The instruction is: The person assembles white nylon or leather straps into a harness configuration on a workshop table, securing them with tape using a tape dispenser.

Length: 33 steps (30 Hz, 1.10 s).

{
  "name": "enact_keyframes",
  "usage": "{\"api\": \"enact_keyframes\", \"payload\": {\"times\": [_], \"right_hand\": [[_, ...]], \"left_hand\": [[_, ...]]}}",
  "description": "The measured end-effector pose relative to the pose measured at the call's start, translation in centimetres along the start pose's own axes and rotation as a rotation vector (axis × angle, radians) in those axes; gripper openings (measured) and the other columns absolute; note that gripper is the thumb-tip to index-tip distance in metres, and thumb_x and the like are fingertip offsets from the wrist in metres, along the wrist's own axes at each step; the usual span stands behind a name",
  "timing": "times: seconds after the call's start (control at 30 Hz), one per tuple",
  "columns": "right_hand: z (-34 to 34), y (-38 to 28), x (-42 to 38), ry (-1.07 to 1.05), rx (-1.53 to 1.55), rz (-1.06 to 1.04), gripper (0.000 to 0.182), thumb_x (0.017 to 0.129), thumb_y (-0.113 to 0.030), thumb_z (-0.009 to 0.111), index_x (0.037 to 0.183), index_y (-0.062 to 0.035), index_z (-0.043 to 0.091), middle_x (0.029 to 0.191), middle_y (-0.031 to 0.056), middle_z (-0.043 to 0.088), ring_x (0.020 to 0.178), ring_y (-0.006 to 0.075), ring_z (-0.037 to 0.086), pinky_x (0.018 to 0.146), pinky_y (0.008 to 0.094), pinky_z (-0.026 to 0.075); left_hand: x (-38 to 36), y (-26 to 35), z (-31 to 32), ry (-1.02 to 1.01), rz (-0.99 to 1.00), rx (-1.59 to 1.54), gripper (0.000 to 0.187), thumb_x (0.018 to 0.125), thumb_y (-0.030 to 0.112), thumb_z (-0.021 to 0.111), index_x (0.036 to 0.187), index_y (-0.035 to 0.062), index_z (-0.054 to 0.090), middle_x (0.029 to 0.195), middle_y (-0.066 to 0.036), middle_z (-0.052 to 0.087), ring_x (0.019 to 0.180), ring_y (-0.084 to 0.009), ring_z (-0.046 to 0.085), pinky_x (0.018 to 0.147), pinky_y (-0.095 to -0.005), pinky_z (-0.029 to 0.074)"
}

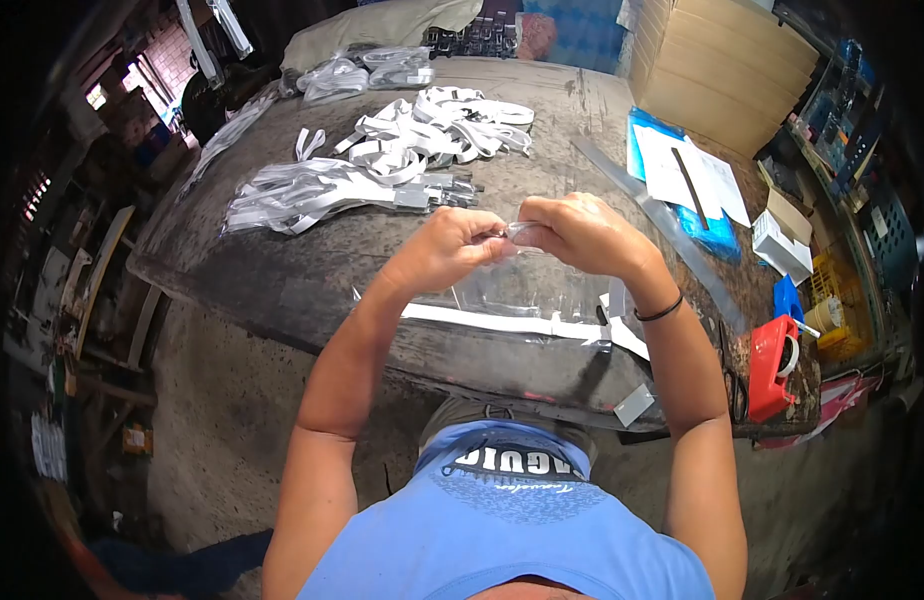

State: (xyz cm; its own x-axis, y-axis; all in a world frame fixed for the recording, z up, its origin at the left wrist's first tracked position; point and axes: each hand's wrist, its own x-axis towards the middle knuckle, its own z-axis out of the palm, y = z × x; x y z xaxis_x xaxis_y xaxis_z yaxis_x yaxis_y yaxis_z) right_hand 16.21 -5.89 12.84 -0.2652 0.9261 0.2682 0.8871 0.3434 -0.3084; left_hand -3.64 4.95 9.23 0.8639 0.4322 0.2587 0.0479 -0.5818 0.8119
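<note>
My left hand (452, 243) and my right hand (580, 232) meet above the table, thumbs and fingers pinched together. Between their fingertips shows a small crumpled bit of clear plastic (522, 231). Just below them lies a clear plastic bag (492, 290), with a white strap (482, 318) stretched along it. The strap's right end, by a dark piece, lies close to my right forearm. Beyond my left hand, a stack of bagged white straps (307, 192) rests on the table.
Loose white straps (432, 130) are heaped farther back on the wooden table (552, 100). To the right are a long clear ruler-like strip (672, 235), papers (682, 180), a cardboard box (722, 70) and a red tape dispenser (772, 370). A small grey card (634, 404) lies near the front edge.
</note>
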Motion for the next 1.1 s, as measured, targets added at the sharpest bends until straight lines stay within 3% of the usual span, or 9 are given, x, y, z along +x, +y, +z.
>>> {"api": "enact_keyframes", "payload": {"times": [0.13, 0.2, 0.43, 0.5, 0.73, 0.83, 0.93, 1.0, 1.1], "right_hand": [[0.2, 1.7, -1.0, 0.006, 0.139, 0.121, 0.015, 0.088, -0.018, 0.066, 0.094, -0.0047, 0.061, 0.076, 0.0151, 0.065, 0.075, 0.0353, 0.064, 0.066, 0.0433, 0.047], [0.6, 2.5, -1.4, 0.112, 0.088, 0.028, 0.016, 0.087, -0.018, 0.067, 0.095, -0.0038, 0.063, 0.079, 0.0149, 0.065, 0.079, 0.0346, 0.064, 0.068, 0.0418, 0.048], [1.1, 1.9, -1.0, 0.142, 0.025, -0.063, 0.017, 0.087, -0.018, 0.067, 0.096, -0.004, 0.064, 0.086, 0.0129, 0.066, 0.083, 0.034, 0.064, 0.071, 0.04, 0.049], [0.7, 1.4, -0.9, 0.058, 0.108, 0.09, 0.016, 0.086, -0.016, 0.067, 0.097, -0.004, 0.065, 0.089, 0.013, 0.066, 0.084, 0.0333, 0.064, 0.072, 0.0392, 0.05], [1.0, 4.0, -3.6, 0.182, 0.152, 0.099, 0.016, 0.086, -0.011, 0.067, 0.099, -0.0036, 0.065, 0.084, 0.0133, 0.065, 0.08, 0.0325, 0.063, 0.071, 0.0385, 0.049], [1.8, 3.9, -3.1, 0.276, 0.095, 0.029, 0.014, 0.086, -0.011, 0.067, 0.098, -0.003, 0.065, 0.081, 0.0133, 0.063, 0.078, 0.0326, 0.062, 0.07, 0.0388, 0.049], [2.1, 3.7, -2.3, 0.355, 0.087, -0.153, 0.018, 0.088, -0.01, 0.066, 0.104, -0.003, 0.063, 0.075, 0.0103, 0.059, 0.07, 0.0262, 0.06, 0.068, 0.0353, 0.048], [1.3, 3.0, -2.7, 0.266, 0.338, 0.142, 0.028, 0.089, -0.006, 0.065, 0.117, -0.0042, 0.059, 0.071, 0.0064, 0.055, 0.065, 0.0173, 0.055, 0.065, 0.031, 0.046], [0.9, 3.3, -3.2, 0.219, 0.439, 0.214, 0.036, 0.09, -0.009, 0.063, 0.125, -0.0071, 0.055, 0.08, 0.0125, 0.067, 0.074, 0.023, 0.067, 0.071, 0.0334, 0.052]], "left_hand": [[0.0, -1.1, -1.2, -0.051, -0.062, -0.103, 0.022, 0.089, 0.023, 0.07, 0.093, 0.0013, 0.069, 0.067, 0.001, 0.059, 0.064, -0.0052, 0.049, 0.058, -0.0256, 0.042], [0.0, -1.0, -1.6, -0.093, -0.105, -0.11, 0.023, 0.089, 0.022, 0.07, 0.094, 0.0004, 0.069, 0.068, -0.001, 0.06, 0.065, -0.0056, 0.051, 0.06, -0.0254, 0.043], [2.2, 1.0, -1.1, -0.257, -0.153, 0.123, 0.023, 0.088, 0.023, 0.07, 0.089, -0.0002, 0.068, 0.07, -0.004, 0.063, 0.065, -0.0078, 0.057, 0.062, -0.0262, 0.046], [3.0, 0.9, -1.0, -0.283, -0.163, 0.049, 0.022, 0.088, 0.023, 0.07, 0.086, 0.0006, 0.067, 0.07, -0.004, 0.064, 0.066, -0.0091, 0.059, 0.062, -0.0264, 0.046], [3.9, 1.0, -2.0, -0.369, -0.266, -0.133, 0.018, 0.09, 0.019, 0.068, 0.09, 0.001, 0.067, 0.076, -0.002, 0.065, 0.069, -0.0088, 0.059, 0.065, -0.0253, 0.047], [4.8, 1.8, -1.3, -0.42, -0.222, 0.084, 0.02, 0.09, 0.021, 0.067, 0.087, 0.0015, 0.067, 0.074, -0.002, 0.065, 0.067, -0.0083, 0.057, 0.063, -0.0266, 0.046], [5.7, 2.1, -0.9, -0.449, -0.133, 0.215, 0.024, 0.09, 0.025, 0.068, 0.085, 0.0017, 0.067, 0.071, -0.002, 0.064, 0.066, -0.0085, 0.057, 0.061, -0.0273, 0.044], [6.0, 1.7, -0.9, -0.43, -0.191, 0.112, 0.026, 0.089, 0.026, 0.068, 0.083, 0.001, 0.067, 0.069, -0.003, 0.064, 0.066, -0.0098, 0.057, 0.061, -0.0279, 0.044], [6.6, 1.8, -1.3, -0.478, -0.224, 0.122, 0.026, 0.088, 0.026, 0.068, 0.085, -0.0003, 0.067, 0.069, -0.004, 0.065, 0.064, -0.0128, 0.058, 0.061, -0.0293, 0.044]]}}
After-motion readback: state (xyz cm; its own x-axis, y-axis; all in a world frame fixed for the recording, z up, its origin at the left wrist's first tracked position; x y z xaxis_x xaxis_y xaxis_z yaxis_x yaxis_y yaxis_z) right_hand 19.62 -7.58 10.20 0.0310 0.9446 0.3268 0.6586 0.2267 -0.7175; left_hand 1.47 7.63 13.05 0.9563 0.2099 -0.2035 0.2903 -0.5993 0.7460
